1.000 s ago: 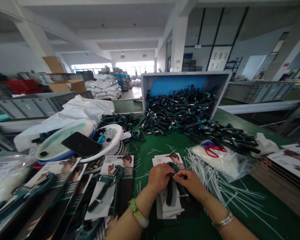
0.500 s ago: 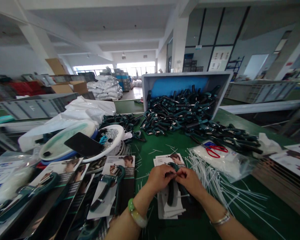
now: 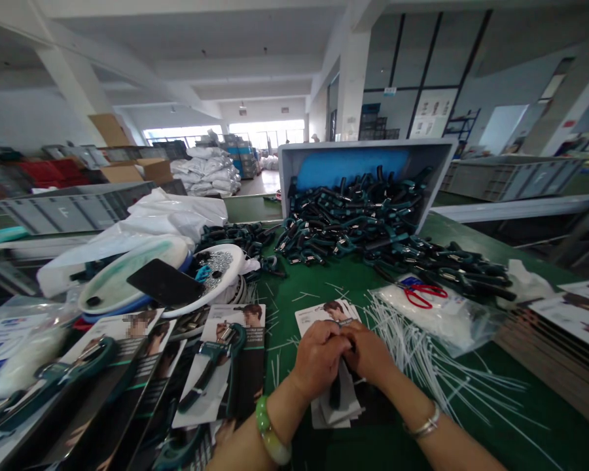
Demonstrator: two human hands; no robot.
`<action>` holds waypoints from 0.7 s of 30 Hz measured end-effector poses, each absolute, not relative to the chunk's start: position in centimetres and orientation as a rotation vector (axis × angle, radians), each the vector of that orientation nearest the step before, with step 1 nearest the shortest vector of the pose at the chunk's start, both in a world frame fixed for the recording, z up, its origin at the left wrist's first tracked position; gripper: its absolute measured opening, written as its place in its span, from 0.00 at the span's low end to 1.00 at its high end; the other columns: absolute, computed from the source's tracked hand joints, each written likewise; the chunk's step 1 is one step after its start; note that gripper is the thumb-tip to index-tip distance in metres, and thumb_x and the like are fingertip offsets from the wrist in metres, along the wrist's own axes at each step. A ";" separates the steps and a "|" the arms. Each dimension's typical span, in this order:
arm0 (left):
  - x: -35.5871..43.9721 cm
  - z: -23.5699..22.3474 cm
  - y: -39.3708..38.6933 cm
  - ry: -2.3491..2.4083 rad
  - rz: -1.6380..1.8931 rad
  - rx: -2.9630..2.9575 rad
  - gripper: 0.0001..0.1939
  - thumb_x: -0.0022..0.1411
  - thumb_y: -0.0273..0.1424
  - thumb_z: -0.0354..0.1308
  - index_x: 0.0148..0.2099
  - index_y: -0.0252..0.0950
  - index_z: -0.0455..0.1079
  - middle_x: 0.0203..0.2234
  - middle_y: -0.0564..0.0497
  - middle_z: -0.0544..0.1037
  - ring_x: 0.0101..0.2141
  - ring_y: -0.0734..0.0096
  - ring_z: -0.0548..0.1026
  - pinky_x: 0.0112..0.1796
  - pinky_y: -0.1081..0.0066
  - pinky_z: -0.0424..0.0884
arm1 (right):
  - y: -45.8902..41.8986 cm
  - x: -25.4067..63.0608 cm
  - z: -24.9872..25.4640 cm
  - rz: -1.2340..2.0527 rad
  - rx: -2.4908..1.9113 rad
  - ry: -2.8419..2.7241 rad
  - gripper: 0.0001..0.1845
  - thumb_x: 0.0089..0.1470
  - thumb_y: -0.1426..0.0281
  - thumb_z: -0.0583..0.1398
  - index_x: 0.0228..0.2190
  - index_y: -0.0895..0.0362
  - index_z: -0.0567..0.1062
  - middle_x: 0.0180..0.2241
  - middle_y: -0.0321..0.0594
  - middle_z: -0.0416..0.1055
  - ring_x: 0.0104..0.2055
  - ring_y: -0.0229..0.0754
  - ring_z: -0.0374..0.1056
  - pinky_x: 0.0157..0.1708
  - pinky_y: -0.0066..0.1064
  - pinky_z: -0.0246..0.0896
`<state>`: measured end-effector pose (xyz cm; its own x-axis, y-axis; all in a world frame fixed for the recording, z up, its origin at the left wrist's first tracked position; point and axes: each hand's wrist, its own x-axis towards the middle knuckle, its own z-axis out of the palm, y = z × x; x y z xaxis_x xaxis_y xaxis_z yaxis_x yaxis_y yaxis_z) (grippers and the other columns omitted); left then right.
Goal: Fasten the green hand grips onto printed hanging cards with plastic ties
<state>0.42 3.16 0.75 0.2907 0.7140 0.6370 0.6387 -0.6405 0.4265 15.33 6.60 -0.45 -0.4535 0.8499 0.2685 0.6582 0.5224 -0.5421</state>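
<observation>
A big open factory hall here, white ceiling (image 3: 255,65) overhead, square white columns (image 3: 352,78) running down the room! Way out at the far end, a bright band of windows (image 3: 267,127) pours daylight onto a pale floor (image 3: 255,183). On the left, white sacks (image 3: 206,169) piled high, cardboard boxes (image 3: 122,171) alongside; over on the right, long grey crates (image 3: 510,178) and a blue rack (image 3: 461,125) by the wall.
</observation>
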 end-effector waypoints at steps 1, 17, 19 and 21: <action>0.3 0.8 3.0 1.319 1.258 2.424 0.12 0.60 0.29 0.46 0.35 0.39 0.71 0.33 0.48 0.69 0.37 0.69 0.67 0.38 0.70 0.64 | 6.7 15.4 -0.5 0.509 -1.165 -2.244 0.08 0.47 0.74 0.55 0.30 0.56 0.73 0.32 0.41 0.67 0.36 0.42 0.65 0.36 0.32 0.60; 1.1 -0.6 2.3 1.743 0.869 1.948 0.12 0.59 0.36 0.49 0.42 0.44 0.71 0.46 0.55 0.72 0.45 0.67 0.67 0.47 0.66 0.62 | 2.7 17.4 0.2 0.105 -1.031 -2.479 0.10 0.53 0.72 0.53 0.27 0.54 0.74 0.31 0.40 0.67 0.36 0.40 0.61 0.33 0.29 0.57; 1.2 -0.5 2.5 1.801 0.845 1.897 0.12 0.55 0.40 0.54 0.41 0.45 0.72 0.47 0.54 0.70 0.45 0.65 0.67 0.46 0.66 0.63 | 2.7 17.5 -0.1 0.070 -1.055 -2.455 0.09 0.53 0.71 0.54 0.27 0.54 0.74 0.31 0.40 0.66 0.35 0.40 0.60 0.32 0.28 0.56; 1.4 -0.3 2.6 1.853 0.804 1.849 0.13 0.51 0.41 0.58 0.40 0.47 0.73 0.48 0.53 0.68 0.46 0.63 0.67 0.45 0.66 0.64 | 2.7 17.5 -0.5 0.066 -1.028 -2.431 0.10 0.54 0.71 0.53 0.27 0.55 0.74 0.28 0.40 0.65 0.32 0.39 0.60 0.30 0.28 0.55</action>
